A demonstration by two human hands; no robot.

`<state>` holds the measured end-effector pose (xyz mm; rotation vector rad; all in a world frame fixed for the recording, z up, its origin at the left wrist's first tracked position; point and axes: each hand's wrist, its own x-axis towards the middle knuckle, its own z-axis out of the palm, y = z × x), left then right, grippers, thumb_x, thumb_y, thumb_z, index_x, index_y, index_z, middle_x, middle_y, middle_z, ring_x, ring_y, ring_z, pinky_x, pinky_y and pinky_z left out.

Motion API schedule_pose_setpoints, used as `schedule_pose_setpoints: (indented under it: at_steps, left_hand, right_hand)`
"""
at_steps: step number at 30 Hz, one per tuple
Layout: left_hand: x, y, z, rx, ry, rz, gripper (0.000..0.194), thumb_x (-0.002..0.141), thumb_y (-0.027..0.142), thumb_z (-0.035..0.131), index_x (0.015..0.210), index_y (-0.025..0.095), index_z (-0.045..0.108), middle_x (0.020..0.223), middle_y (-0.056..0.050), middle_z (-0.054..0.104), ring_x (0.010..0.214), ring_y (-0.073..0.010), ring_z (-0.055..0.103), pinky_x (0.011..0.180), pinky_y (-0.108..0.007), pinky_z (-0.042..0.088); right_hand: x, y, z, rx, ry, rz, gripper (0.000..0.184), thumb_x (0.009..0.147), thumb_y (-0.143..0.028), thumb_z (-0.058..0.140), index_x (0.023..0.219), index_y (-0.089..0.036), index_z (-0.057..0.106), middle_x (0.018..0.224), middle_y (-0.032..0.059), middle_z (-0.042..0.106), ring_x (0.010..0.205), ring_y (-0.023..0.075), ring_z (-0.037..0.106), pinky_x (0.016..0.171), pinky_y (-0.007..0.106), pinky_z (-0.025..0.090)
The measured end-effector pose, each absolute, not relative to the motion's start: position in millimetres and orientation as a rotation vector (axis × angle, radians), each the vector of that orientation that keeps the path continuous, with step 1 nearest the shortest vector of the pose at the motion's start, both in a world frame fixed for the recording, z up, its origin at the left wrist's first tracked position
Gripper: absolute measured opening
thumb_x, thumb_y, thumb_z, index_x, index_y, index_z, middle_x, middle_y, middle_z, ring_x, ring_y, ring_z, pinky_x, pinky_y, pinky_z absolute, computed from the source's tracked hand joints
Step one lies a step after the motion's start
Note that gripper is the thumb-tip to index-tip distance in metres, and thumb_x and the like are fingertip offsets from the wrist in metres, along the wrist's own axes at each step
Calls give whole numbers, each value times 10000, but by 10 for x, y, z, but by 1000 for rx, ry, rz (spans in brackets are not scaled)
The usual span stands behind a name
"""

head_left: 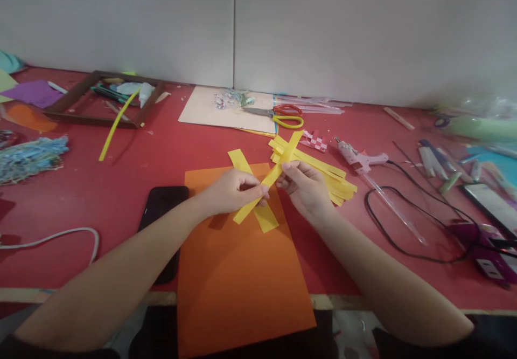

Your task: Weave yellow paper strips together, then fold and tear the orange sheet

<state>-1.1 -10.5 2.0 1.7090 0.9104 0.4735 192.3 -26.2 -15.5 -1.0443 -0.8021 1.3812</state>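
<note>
Head view, only one. Both hands busy over the orange sheet [242, 283], near its far edge, on the red table [129, 186].

Pinched between left hand [236, 189] and right hand [305, 186]: upper strip [273, 175], yellow, flat. Long axis slanting from near left to far right. Gripped close at both points: left thumb on top toward the near end, right thumb on top toward the far end. Free tips jutting past both grips.

Below, crossing at a slant to make a rough X: lower strip [266, 221], also yellow, running far left to near right. Partly hidden by left hand, far end past the sheet's edge. Resting on the sheet or lifted by the left fingers: cannot tell. Joined at the crossing or merely overlapping: cannot tell either.

Key relation, by judgement: the crossing, right by the left fingertips, with left hand nearer and right hand farther up the slant. Just beside right hand, on its outer side: strip pile [335, 178], loosely fanned.
</note>
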Motion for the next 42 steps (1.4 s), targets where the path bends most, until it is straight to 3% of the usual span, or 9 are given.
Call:
schedule_pose_setpoints:
  at_steps: [8, 13, 18, 23, 29, 36, 40, 42]
  left_hand:
    - [29, -137, 82, 1800, 950, 693, 332, 902, 486, 596, 809, 182, 690, 758, -11, 656, 653, -122, 525, 588, -242, 391]
    - [12, -102, 66, 1761, 1001, 631, 366, 858, 508, 650, 709, 174, 669, 607, 21, 545, 542, -99, 419, 523, -245, 332]
    - [24, -97, 44, 1758, 987, 663, 329, 828, 479, 697, 700, 178, 659, 661, 7, 623, 595, -115, 516, 585, -256, 417]
    - [42, -104, -30, 1701, 1013, 712, 283, 793, 454, 739, 834, 181, 675, 757, -23, 708, 691, -156, 632, 678, -294, 502]
    - [16, -126, -30, 1652, 987, 704, 329, 764, 385, 781, 946, 208, 573, 757, -6, 722, 721, -176, 693, 694, -306, 526]
    - [33, -150, -23, 1661, 941, 758, 303, 759, 311, 792, 864, 211, 526, 774, 13, 667, 699, -137, 658, 633, -251, 496]
    - [27, -144, -14, 1775, 964, 765, 233, 785, 327, 770, 848, 207, 580, 785, 15, 651, 565, -91, 558, 546, -235, 436]
    - [23, -134, 0, 1876, 931, 749, 144, 819, 314, 741, 831, 208, 645, 799, 0, 674, 596, -103, 571, 573, -244, 445]
  right_hand:
    - [1842, -372, -203, -965, -975, 1464, 235, 739, -351, 829, 661, -219, 651, 599, -32, 650, 548, 105, 581, 583, 252, 501]
    - [1877, -352, -231, -993, -1008, 1508, 206, 782, -391, 792, 745, -207, 707, 605, -25, 648, 560, 103, 579, 610, 258, 494]
    - [1896, -331, -223, -1025, -986, 1471, 254, 778, -404, 794, 674, -196, 690, 564, -24, 614, 525, 103, 554, 558, 254, 464]
    - [1883, -329, -222, -1074, -957, 1431, 279, 755, -401, 814, 635, -194, 671, 547, -24, 606, 501, 94, 544, 528, 242, 447]
    - [1864, -330, -200, -1115, -901, 1396, 315, 712, -415, 837, 610, -202, 627, 510, -38, 580, 469, 94, 519, 492, 239, 442]
    - [1859, -334, -207, -1085, -900, 1403, 311, 723, -409, 833, 616, -203, 626, 516, -40, 581, 476, 88, 515, 499, 231, 436]
    - [1862, -334, -207, -1089, -914, 1405, 288, 730, -416, 825, 639, -203, 654, 537, -33, 597, 492, 96, 525, 509, 241, 433]
    - [1864, -336, -208, -1087, -933, 1409, 285, 740, -417, 817, 637, -203, 660, 543, -29, 603, 497, 99, 532, 518, 245, 434]
